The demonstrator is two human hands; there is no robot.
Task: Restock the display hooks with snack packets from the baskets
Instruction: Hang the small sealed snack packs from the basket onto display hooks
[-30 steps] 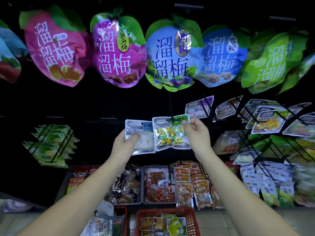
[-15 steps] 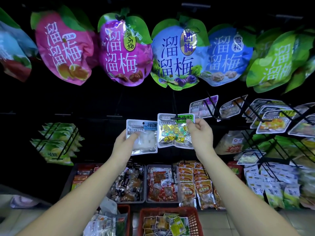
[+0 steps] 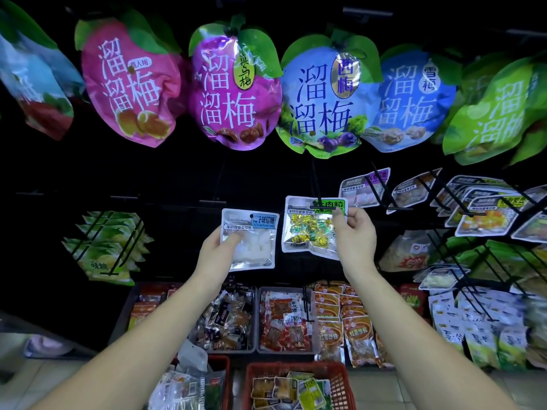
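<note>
My left hand (image 3: 217, 253) grips a clear packet of white sweets with a blue label (image 3: 251, 238) by its lower left edge. My right hand (image 3: 353, 238) pinches the right edge of a clear packet of yellow and green wrapped sweets (image 3: 309, 229). That packet's green header sits at the tip of a black display hook (image 3: 324, 207). Whether the hook passes through its hole I cannot tell. Two red baskets (image 3: 340, 377) (image 3: 220, 365) with loose packets stand on the floor below my arms.
Big plum-snack bags (image 3: 233, 93) hang in a row overhead. More hooks with clear packets (image 3: 485, 214) fill the right side, green packets (image 3: 106, 244) hang at the left. Grey trays of wrapped snacks (image 3: 284, 321) sit on the bottom shelf.
The view has shifted slightly. Both hands stay raised with their packets; the right-hand packet has edged up against the hook tip.
</note>
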